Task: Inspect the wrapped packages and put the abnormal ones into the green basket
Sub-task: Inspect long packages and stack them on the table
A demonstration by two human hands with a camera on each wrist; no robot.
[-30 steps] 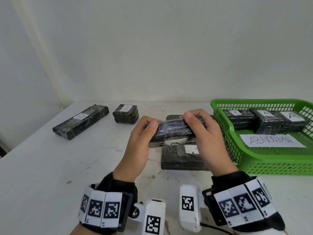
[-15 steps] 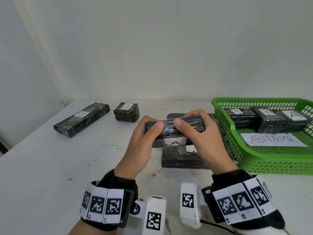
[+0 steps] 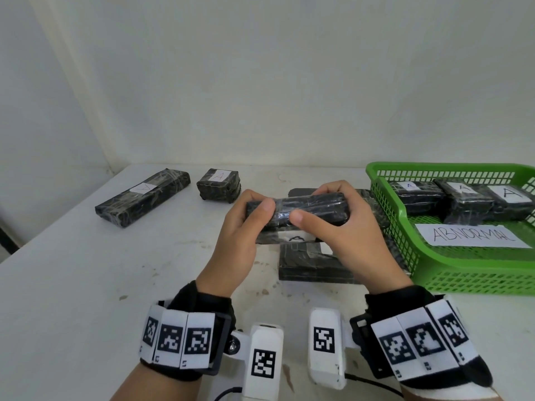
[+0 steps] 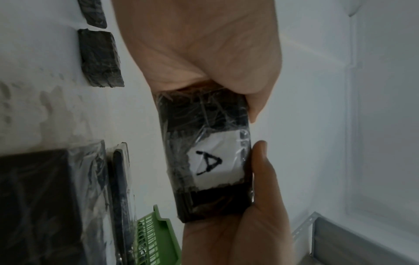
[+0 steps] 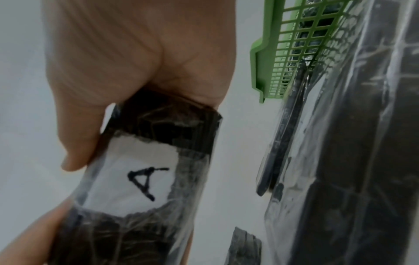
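Black film-wrapped rectangular package, white "A" label facing down, gripped at both ends by left hand and right hand above tabletop, tilted for inspection.

Seven wrapped packages, one green basket, one paper sign, two hands.

Soft even light, dim blurry wrist views, wide-angle edge distortion

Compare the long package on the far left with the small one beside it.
The long package is a slim bar lying at an angle; the small package is a short, chunky block lying square-on. Both rest untouched on the table, black-wrapped, each with a white label.
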